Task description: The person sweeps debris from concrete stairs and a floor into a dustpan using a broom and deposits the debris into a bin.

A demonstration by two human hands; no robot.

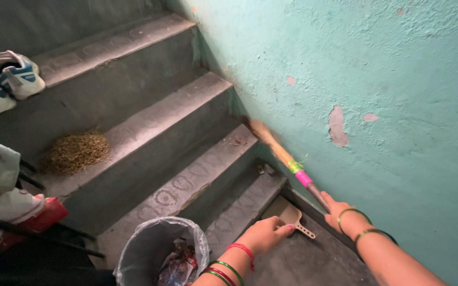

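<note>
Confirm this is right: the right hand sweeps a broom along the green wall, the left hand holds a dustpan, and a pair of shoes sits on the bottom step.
Wrong on the shoes: the head view shows them on an upper step. The rest stands: right hand, broom, left hand, dustpan.

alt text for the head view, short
On a grey concrete staircase beside a teal wall, the right hand holds a broom against the steps while the left hand holds a tan dustpan. A lined bin stands below; white sneakers sit above.
</note>
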